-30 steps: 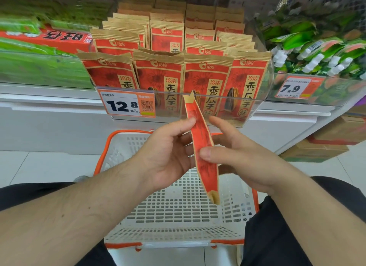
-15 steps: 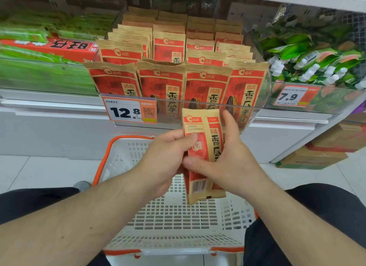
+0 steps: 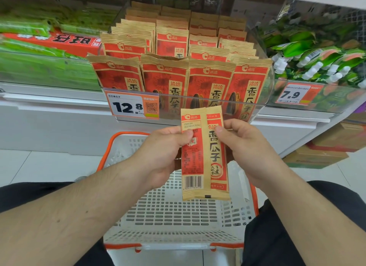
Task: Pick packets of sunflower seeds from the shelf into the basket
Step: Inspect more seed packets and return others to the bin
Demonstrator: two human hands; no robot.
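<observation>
A red and tan sunflower seed packet (image 3: 205,158) hangs upright above the white basket (image 3: 174,222), its back side with the barcode facing me. My left hand (image 3: 164,154) pinches its left edge with thumb on the front. My right hand (image 3: 243,146) pinches its right edge the same way. Several matching packets (image 3: 184,71) stand in rows in the clear shelf bin behind the hands. The basket has an orange rim and nothing visible inside it.
A 12.8 price tag (image 3: 131,106) sticks to the bin's front. Green snack packs (image 3: 320,55) fill the bin to the right, green and red packages (image 3: 47,47) the left. Cardboard boxes (image 3: 326,146) sit on the floor at right.
The packet has turned from edge-on to flat, with its back toward me. Both hands moved up its sides and now hold it near the top.
</observation>
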